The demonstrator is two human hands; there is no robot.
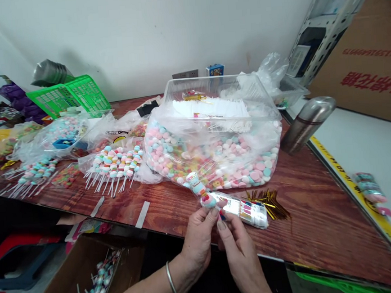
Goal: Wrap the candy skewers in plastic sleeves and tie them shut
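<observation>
Between my hands, above the table's front edge, a wrapped marshmallow stick (199, 189) leans up to the left in its clear printed bag. My left hand (200, 241) is closed, thumb and fingers pinching the gathered lower end of the bag. Fingers of my right hand (236, 245) close on that same end, thumb beside the left thumb. What lies exactly between the fingertips is partly hidden. Just behind the right hand lies a stack of printed clear bags (250, 211), and gold twist ties (271, 203) are spread beside it.
A large bag of loose marshmallows (251, 171) lies behind my hands, with a clear plastic bin (266, 93) of white sticks on it. Bunches of marshmallow sticks (117, 161) lie left. A steel flask (307, 124) stands right. Below left is a cardboard box (57, 283) holding marshmallow sticks.
</observation>
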